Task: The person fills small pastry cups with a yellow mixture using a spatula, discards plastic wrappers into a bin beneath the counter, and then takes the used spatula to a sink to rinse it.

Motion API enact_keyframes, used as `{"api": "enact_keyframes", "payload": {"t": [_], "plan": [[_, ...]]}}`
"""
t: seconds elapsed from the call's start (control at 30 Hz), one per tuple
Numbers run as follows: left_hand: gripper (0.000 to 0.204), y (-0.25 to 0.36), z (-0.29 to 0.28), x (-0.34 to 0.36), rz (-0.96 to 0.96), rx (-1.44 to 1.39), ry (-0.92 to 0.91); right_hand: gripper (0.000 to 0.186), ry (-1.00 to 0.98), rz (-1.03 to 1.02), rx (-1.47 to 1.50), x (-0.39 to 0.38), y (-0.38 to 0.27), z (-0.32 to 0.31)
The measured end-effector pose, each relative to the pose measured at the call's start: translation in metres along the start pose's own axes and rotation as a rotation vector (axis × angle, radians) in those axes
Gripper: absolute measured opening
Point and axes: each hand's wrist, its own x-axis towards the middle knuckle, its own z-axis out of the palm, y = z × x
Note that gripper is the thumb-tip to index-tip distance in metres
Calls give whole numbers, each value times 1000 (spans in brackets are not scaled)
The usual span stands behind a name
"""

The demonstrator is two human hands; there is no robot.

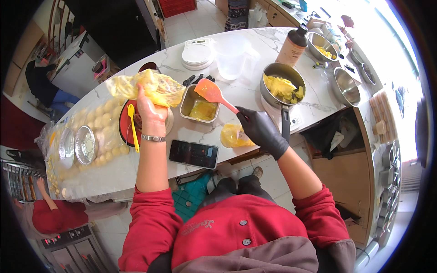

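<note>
“Over the desk [248, 91], how are the arms set?”

“Both reach forward. The left arm runs nearly straight, with one watch [153, 138] at the wrist and the bare left hand [151, 111] raised. The right arm slants inward, its black-gloved right hand [262, 130] nearer the body and pointing toward the left one.”

“What does each hand hold?”

“The left is closed on a yellow-smeared plastic bag [159, 86], lifted, spreading past the fingers on both sides; most of those fingers are hidden behind it. The right is wrapped around the handle of an orange spatula [208, 91], whose blade sits between the two hands, over a corner of a square tin [190, 98]. Whether the blade touches the tin, I cannot tell.”

“And the count of the rest?”

“One tin, just right of the left hand, with yellow residue in the bottom. One pot [282, 70], just beyond the right hand, holding yellow pieces [282, 87]. One yellow package [232, 136] beside the right hand, on its left. One phone [194, 154], nearer the body, between the two wrists. One yellow fork-shaped utensil [133, 128], just left of the left wrist. Two foil pans [85, 144], farther left of that hand. One clear jug [229, 59] and one brown bottle [291, 49] stand beyond both hands.”
</note>
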Motion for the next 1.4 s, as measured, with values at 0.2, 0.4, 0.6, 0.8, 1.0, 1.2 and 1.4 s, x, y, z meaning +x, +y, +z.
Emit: {"api": "enact_keyframes", "payload": {"t": [0.2,0.4,0.6,0.8,1.0,1.2,1.4], "plan": [[52,11,15,-36,56,-26,-78,32,-322,468,1124,-19,-4,-39],[53,-31,98,-107,-56,-98,-264,28,-231,449,1218,-93,5,-134],[53,-164,191,-193,-467,-187,-502,29,164,539,1213,-236,80,-238],[48,-368,233,-270,-904,49,-590,31,603,721,1021,-398,147,-313],[41,-581,204,-288,-1503,145,-576,35,1009,988,867,-507,186,-340],[40,-756,207,-270,-1711,310,-309,37,1228,1085,836,-550,227,-344],[37,-929,215,-246,-1544,496,-364,39,1470,1218,779,-574,266,-337]]}}
